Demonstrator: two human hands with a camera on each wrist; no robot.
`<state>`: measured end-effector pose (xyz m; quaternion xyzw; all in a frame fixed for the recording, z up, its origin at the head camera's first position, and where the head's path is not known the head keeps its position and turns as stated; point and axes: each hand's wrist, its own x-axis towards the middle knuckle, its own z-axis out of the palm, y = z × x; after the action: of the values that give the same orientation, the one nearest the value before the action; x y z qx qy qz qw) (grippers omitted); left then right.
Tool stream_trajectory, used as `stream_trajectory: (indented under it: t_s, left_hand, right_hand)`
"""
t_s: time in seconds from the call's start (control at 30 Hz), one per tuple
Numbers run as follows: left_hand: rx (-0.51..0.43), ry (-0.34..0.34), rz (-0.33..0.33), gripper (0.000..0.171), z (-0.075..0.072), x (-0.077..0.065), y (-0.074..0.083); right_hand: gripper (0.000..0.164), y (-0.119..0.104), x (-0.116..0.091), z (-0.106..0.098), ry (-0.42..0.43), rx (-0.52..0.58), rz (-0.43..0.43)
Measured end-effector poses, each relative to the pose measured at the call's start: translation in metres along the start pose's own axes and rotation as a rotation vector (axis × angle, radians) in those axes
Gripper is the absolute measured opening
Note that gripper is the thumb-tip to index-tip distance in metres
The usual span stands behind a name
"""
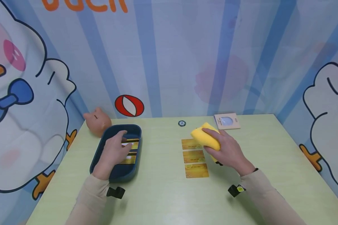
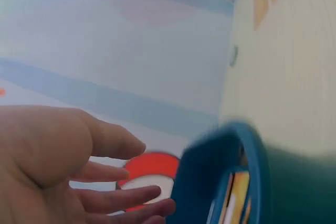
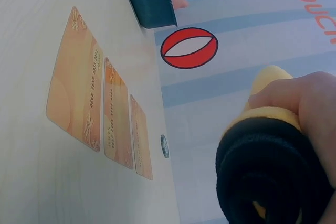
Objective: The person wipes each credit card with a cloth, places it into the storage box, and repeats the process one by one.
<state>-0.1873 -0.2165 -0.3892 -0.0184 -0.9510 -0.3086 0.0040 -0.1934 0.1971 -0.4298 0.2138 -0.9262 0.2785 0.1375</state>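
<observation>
My right hand [image 1: 228, 148] grips a bundled yellow cloth [image 1: 205, 136] above the table. In the right wrist view the near end of the cloth [image 3: 262, 156] is dark and looks rolled. Below and left of it, three gold bank cards [image 1: 196, 171] lie in a column on the table. My left hand [image 1: 115, 153] hovers over a dark blue tray [image 1: 123, 178], its fingers spread and loosely bent, holding nothing. Inside the tray are more gold cards [image 1: 130, 160] with dark stripes, partly hidden by that hand. The left wrist view shows the fingers [image 2: 123, 200] apart from the tray wall.
A pink piggy bank [image 1: 98, 122] stands behind the tray at the table's back left. Near the back edge lie a small round chip [image 1: 181, 123] and a flat pale box [image 1: 228, 121]. A printed curtain [image 1: 174, 62] hangs right behind the light table [image 1: 163, 197].
</observation>
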Motion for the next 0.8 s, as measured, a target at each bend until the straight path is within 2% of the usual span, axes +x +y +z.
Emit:
stream_trajectory:
  t_s: [0.17, 0.23, 0.33, 0.57, 0.7, 0.8]
  left_hand:
    - [-0.115, 0.050, 0.133, 0.050, 0.016, -0.005, 0.022]
    - [-0.152, 0.054, 0.203, 0.046, 0.024, -0.007, 0.031]
    - [-0.190, 0.027, 0.272, 0.041, 0.040, -0.009, 0.045]
    - [-0.184, -0.120, 0.335, 0.037, 0.089, -0.012, 0.075]
    - [-0.169, -0.238, 0.385, 0.037, 0.118, -0.013, 0.085]
    - [-0.163, -0.296, 0.399, 0.037, 0.135, -0.013, 0.090]
  right_hand:
    - [0.062, 0.001, 0.001, -0.001, 0.018, 0.008, -0.003]
    - [0.062, 0.000, 0.002, -0.002, 0.023, 0.006, -0.006]
    - [0.062, 0.000, 0.004, -0.003, 0.027, 0.004, -0.010]
    - [0.063, -0.001, 0.006, -0.005, 0.031, 0.009, -0.004]
    - [0.062, -0.003, 0.006, -0.006, 0.032, 0.015, 0.003]
    - [0.062, -0.003, 0.006, -0.006, 0.028, 0.016, 0.003]
